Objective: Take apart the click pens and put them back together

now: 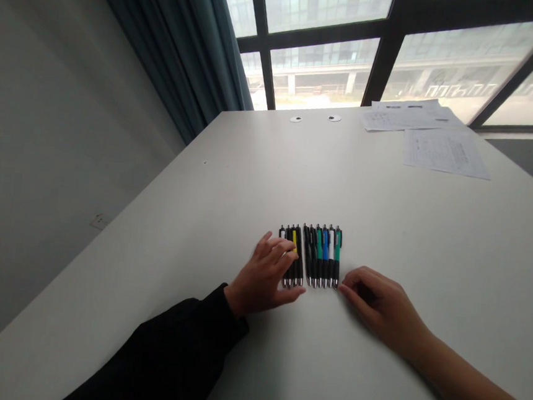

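Note:
Two groups of click pens lie side by side on the white table, tips toward me. The left group (294,271) holds several black-barrelled pens, one with a yellow clip. In the right group (324,255) are black, green, blue and white pens, a green pen (337,256) lying outermost. Over the left group my left hand (269,272) hovers or rests with fingers and thumb apart, hiding part of those pens; contact is unclear. My right hand (374,300) rests just right of the green pen's tip, fingers curled and thumb near the fingertips. I see nothing in it.
The white table (230,190) reaches to the window. Printed papers (443,152) lie at its far right. Two round cable-hole covers (296,120) sit near the back edge. A blue-grey curtain (187,37) hangs at the left beside a wall with a socket (100,221).

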Available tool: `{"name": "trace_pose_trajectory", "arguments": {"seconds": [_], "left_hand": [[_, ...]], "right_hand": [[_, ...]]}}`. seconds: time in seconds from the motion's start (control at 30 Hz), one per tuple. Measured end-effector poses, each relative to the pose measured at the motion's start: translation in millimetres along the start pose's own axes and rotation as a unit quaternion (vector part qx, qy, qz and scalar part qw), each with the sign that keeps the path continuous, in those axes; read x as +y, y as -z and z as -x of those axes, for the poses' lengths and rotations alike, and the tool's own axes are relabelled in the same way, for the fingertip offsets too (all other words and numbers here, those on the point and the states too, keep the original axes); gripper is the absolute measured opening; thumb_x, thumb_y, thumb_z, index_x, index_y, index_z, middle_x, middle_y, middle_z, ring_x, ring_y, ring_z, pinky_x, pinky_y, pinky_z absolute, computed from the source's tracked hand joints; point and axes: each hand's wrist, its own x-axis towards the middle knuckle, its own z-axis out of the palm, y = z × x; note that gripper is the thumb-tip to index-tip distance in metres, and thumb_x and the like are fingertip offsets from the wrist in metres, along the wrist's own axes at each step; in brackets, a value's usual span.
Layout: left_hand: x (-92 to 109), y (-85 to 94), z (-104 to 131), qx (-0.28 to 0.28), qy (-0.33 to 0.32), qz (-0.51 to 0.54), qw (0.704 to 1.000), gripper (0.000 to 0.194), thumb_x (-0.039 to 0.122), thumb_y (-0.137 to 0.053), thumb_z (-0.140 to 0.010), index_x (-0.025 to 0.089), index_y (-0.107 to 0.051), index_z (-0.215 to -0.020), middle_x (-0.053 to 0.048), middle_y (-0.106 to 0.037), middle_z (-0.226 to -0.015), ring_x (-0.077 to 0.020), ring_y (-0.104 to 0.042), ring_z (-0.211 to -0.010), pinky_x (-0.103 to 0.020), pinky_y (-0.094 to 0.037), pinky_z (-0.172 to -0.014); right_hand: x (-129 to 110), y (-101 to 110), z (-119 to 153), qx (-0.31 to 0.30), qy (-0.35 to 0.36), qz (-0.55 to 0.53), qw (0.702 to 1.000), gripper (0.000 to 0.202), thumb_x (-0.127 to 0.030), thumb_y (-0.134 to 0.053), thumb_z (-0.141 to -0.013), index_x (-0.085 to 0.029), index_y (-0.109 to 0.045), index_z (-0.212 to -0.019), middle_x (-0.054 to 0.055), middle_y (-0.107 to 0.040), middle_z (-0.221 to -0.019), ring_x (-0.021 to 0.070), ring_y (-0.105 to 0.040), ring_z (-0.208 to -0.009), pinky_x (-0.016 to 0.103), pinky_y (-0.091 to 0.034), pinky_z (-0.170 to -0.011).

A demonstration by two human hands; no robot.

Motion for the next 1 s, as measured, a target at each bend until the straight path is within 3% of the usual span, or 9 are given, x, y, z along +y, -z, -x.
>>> {"name": "trace_pose_trajectory", "arguments": {"seconds": [0.23,0.5,0.83,1.0], "left_hand": [[-2.4,-2.6,1.2,-0.016,-0.035,-0.004,0.999,0.057,0.060,-0.055,-0.092,0.016,-0.060,-0.128,-0.013,-0.060,-0.138,-0.0321,-0.049,-0.132,-0.057,-0.018,-0.126],[-0.6,-2.3,0.0,-0.058,-0.025,0.001,0.998,0.065,0.065,-0.050,-0.094,0.017,-0.055,-0.136,-0.010,-0.053,-0.150,-0.0330,-0.041,-0.139,-0.058,-0.008,-0.126],[3.8,-3.5,-5.3,-0.052,-0.006,-0.014,0.999,0.065,0.066,-0.049,-0.094,0.017,-0.055,-0.137,-0.009,-0.050,-0.153,-0.0342,-0.040,-0.139,-0.061,-0.008,-0.125],[1.9,-5.7,-4.6,-0.056,-0.018,-0.003,0.998,0.072,0.063,-0.053,-0.094,0.015,-0.044,-0.147,-0.010,-0.048,-0.155,-0.0346,-0.036,-0.143,-0.061,-0.009,-0.125]], "right_hand": [[-1.2,0.7,0.6,-0.003,-0.005,0.004,1.000,0.022,-0.035,-0.053,-0.099,-0.021,-0.060,-0.084,0.003,-0.062,-0.076,0.0158,-0.054,-0.065,0.028,-0.043,-0.060],[1.4,0.1,0.2,-0.002,0.011,0.007,1.000,0.021,-0.034,-0.054,-0.098,-0.020,-0.060,-0.084,0.003,-0.062,-0.076,0.0160,-0.054,-0.066,0.028,-0.043,-0.062],[0.7,-1.1,-1.6,0.003,0.007,0.005,1.000,0.021,-0.033,-0.055,-0.098,-0.020,-0.061,-0.083,0.002,-0.061,-0.076,0.0157,-0.053,-0.065,0.029,-0.042,-0.060],[1.5,-2.0,-2.3,0.003,0.011,0.006,1.000,0.020,-0.032,-0.055,-0.098,-0.020,-0.061,-0.084,0.002,-0.061,-0.077,0.0155,-0.053,-0.066,0.029,-0.042,-0.061]]}}
